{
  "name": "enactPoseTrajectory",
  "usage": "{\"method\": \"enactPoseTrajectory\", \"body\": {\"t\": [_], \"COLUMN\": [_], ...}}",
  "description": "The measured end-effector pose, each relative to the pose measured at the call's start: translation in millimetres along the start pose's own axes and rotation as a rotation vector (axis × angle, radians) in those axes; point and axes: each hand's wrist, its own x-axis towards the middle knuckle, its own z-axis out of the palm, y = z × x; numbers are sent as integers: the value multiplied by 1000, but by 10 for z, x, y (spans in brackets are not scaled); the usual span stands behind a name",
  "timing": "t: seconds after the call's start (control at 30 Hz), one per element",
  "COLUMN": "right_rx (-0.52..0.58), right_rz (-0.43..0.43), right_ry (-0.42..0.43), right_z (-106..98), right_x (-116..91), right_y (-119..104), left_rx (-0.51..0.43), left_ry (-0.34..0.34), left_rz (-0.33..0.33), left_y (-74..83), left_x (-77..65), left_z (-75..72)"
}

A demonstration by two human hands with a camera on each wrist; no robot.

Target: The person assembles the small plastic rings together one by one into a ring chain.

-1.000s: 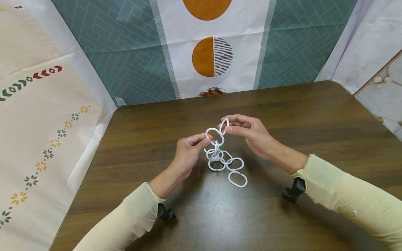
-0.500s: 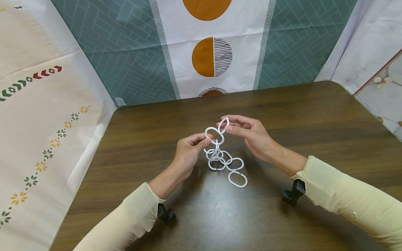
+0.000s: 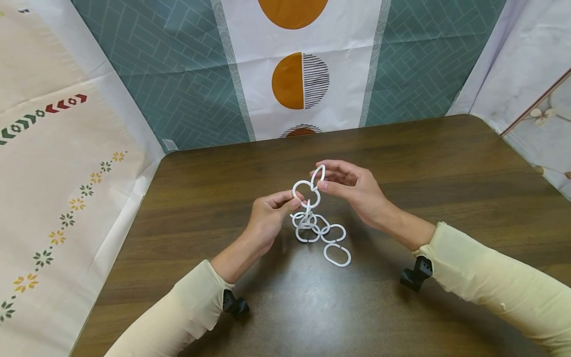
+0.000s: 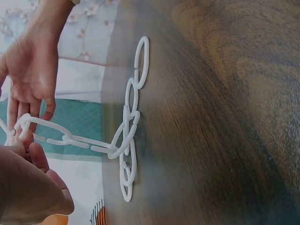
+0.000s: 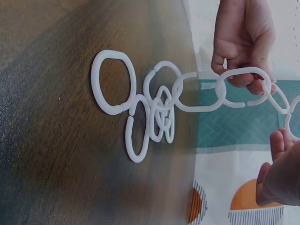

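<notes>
A chain of white plastic oval links hangs between the hands and the tabletop. The left hand pinches an upper link between thumb and fingers. In the right hand, thumb and fingertips hold the top link, which is joined to the left hand's link. Below, several linked pieces lie bunched on the table, ending in a flat end link toward the person. Small gaps show in some links, as in the end link in the right wrist view. The right hand's fingertips are partly hidden behind its link.
The brown wooden table spreads around the hands. A patterned cloth hangs behind its far edge, and a cream embroidered cloth hangs at the left. Black wrist cameras sit at both cuffs.
The right hand has shifted slightly, tilting and raising the top link a little. The left hand keeps its pinch nearly in place, and the links on the table lie as before.
</notes>
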Motion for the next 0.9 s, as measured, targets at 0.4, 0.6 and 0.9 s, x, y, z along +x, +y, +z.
{"method": "enactPoseTrajectory", "body": {"t": [0.4, 0.6, 0.9], "right_rx": [33, -13, -396], "right_rz": [39, 71, -207], "right_ry": [9, -33, -21], "right_z": [-14, -7, 3], "right_x": [1, -11, -19], "right_y": [18, 62, 77], "left_rx": [18, 13, 105], "left_ry": [62, 31, -92], "left_rz": [24, 48, 61], "left_y": [6, 11, 46], "left_x": [-6, -15, -52], "left_z": [10, 36, 28]}}
